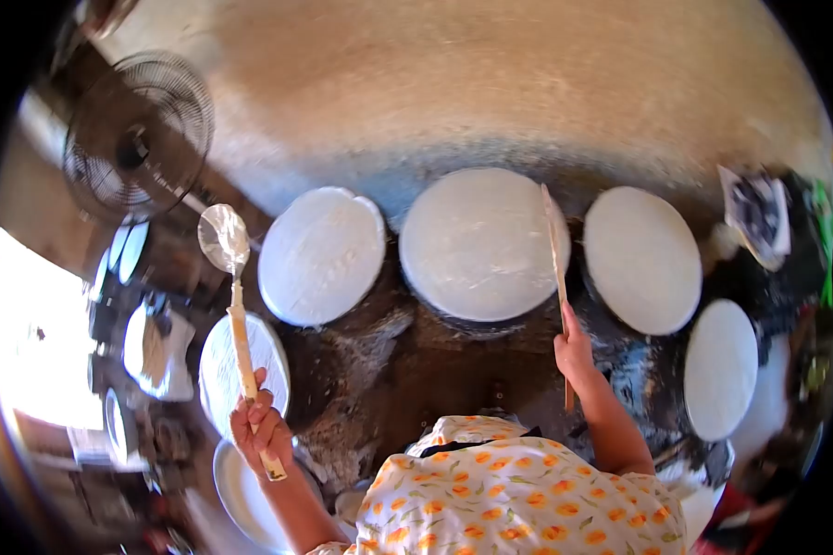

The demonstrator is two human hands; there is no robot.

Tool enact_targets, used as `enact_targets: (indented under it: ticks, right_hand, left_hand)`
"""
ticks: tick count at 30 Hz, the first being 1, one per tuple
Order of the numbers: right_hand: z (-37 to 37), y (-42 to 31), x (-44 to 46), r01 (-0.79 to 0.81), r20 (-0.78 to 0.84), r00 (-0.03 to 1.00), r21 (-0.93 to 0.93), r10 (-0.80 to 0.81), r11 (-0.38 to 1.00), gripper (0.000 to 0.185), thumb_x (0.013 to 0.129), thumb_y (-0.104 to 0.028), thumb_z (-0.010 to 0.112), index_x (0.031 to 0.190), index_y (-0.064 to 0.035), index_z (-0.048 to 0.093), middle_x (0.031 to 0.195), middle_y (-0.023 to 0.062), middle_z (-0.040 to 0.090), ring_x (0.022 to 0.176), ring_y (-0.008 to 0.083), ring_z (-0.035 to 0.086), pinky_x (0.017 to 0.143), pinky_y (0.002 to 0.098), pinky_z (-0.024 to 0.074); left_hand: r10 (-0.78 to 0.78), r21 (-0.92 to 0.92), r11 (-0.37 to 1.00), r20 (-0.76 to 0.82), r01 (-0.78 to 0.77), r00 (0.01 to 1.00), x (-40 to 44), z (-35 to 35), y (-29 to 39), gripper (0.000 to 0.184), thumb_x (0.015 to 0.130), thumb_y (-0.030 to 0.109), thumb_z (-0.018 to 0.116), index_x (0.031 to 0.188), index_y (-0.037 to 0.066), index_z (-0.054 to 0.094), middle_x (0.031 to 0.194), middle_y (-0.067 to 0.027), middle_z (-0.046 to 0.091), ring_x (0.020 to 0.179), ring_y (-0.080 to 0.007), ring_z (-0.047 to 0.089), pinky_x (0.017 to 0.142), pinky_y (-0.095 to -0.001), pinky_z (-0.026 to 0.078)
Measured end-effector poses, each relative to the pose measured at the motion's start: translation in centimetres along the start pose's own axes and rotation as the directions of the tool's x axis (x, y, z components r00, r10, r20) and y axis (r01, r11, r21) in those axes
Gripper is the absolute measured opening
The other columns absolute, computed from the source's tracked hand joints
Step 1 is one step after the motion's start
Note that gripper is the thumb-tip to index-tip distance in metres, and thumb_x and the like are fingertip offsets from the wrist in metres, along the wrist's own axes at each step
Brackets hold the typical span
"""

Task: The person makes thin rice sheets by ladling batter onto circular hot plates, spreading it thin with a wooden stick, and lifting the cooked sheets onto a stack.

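My left hand (263,431) is wrapped round the pale handle of a ladle (224,238), whose round metal bowl is raised near the leftmost upper white disc (321,256). In my right hand (573,353) is a long thin wooden stick (553,231), which reaches over the right part of the large central white disc (477,245). Whether the stick touches that disc I cannot tell. To the right of the stick lies another white disc (642,261).
A black fan (137,139) stands at the upper left. More white discs lie at the lower left (241,370) and far right (721,370). A pale basin (236,495) is beside my left forearm. Behind the discs rises a brown wall (528,83).
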State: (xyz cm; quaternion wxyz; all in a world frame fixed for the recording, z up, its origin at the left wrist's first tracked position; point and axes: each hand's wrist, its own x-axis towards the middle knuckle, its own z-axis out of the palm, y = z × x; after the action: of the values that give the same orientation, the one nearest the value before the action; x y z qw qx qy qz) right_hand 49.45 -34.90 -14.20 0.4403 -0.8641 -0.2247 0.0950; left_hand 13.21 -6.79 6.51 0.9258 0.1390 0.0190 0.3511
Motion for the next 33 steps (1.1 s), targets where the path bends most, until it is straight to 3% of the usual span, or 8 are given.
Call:
enact_targets:
  ticks: [4,9,13,15,19,23,27,33]
  right_hand:
    - [1.5,-4.0,-0.7,0.262,0.500,0.837,-0.013,-0.221,0.965,0.064,0.077,0.001,0.049,0.136,-0.0215,0.041,0.112,0.0203,0.059,0.092,0.0405,0.059,0.078,0.0460,0.0495]
    - [5.3,-8.7,1.0,0.346,0.456,0.807,0.149,-0.375,0.926,0.058,0.077,0.003,0.046,0.132,-0.0140,0.047,0.113,0.0216,0.058,0.099,0.0390,0.058,0.081,0.0435,0.0491]
    - [11.9,-11.0,1.8,0.577,0.417,0.702,0.143,-0.578,0.804,0.058,0.076,0.003,0.047,0.131,-0.0140,0.049,0.120,0.0194,0.057,0.107,0.0386,0.054,0.090,0.0409,0.0465]
    - [14.4,-13.7,2.1,0.463,0.537,0.748,0.000,-0.390,0.887,0.062,0.077,0.002,0.050,0.135,-0.0188,0.044,0.114,0.0209,0.059,0.098,0.0404,0.058,0.084,0.0436,0.0488]
    - [19.3,-17.4,3.7,0.603,0.509,0.734,-0.185,-0.449,0.776,0.067,0.081,-0.003,0.053,0.141,-0.0250,0.033,0.090,0.0244,0.063,0.077,0.0407,0.060,0.067,0.0479,0.0487]
    - [23.1,-19.4,2.5,0.493,0.494,0.836,-0.488,-0.238,0.720,0.069,0.080,-0.001,0.051,0.142,-0.0229,0.031,0.083,0.0250,0.062,0.075,0.0427,0.060,0.066,0.0493,0.0472]
    - [23.4,-18.4,-5.2,0.590,0.649,0.646,-0.090,-0.402,0.802,0.071,0.078,-0.001,0.048,0.142,-0.0260,0.030,0.076,0.0297,0.058,0.072,0.0463,0.058,0.065,0.0515,0.0466]
    - [22.0,-20.4,-8.6,0.537,0.583,0.681,0.016,-0.444,0.844,0.068,0.077,0.002,0.047,0.139,-0.0255,0.036,0.097,0.0284,0.059,0.082,0.0459,0.058,0.068,0.0526,0.0463]
  left_hand:
    - [0.305,0.200,0.938,-0.099,-0.282,0.947,-5.9,1.4,3.4,0.049,0.095,0.011,0.033,0.134,-0.016,0.020,0.080,-0.0128,0.047,0.044,-0.0116,0.043,0.032,-0.0258,0.035]
    - [0.536,0.327,0.813,-0.096,-0.482,0.839,-15.1,-1.4,8.9,0.046,0.097,0.014,0.032,0.132,-0.015,0.027,0.079,-0.0091,0.046,0.044,-0.0092,0.039,0.032,-0.0250,0.032]
    - [0.767,0.534,0.601,-0.174,-0.595,0.618,-23.3,-8.7,13.4,0.042,0.094,0.015,0.041,0.125,-0.012,0.036,0.075,-0.0046,0.047,0.054,-0.0110,0.047,0.037,-0.0248,0.035]
    - [0.867,0.649,0.497,-0.343,-0.575,0.362,-24.9,-10.6,13.7,0.031,0.090,0.013,0.044,0.112,-0.009,0.045,0.072,-0.0043,0.048,0.048,-0.0099,0.045,0.035,-0.0239,0.038]
    - [0.815,0.520,0.523,-0.537,-0.675,0.218,-30.3,-18.3,14.4,0.014,0.087,0.011,0.042,0.094,-0.002,0.044,0.067,-0.0024,0.045,0.046,-0.0102,0.043,0.035,-0.0243,0.038]
    - [0.698,0.608,0.600,-0.715,-0.520,-0.030,-33.2,-25.0,12.9,0.006,0.087,0.010,0.040,0.084,0.005,0.041,0.065,-0.0017,0.043,0.046,-0.0096,0.041,0.035,-0.0235,0.035]
    - [0.454,0.432,0.842,-0.891,-0.323,-0.007,-36.3,-32.1,10.7,0.007,0.085,0.011,0.043,0.084,0.004,0.042,0.068,-0.0063,0.048,0.047,-0.0128,0.045,0.036,-0.0238,0.038]
    - [0.136,0.126,0.955,-0.990,-0.270,0.021,-33.4,-33.3,8.5,0.013,0.083,0.008,0.041,0.092,-0.001,0.040,0.071,-0.0126,0.052,0.057,-0.0244,0.054,0.046,-0.0313,0.049]
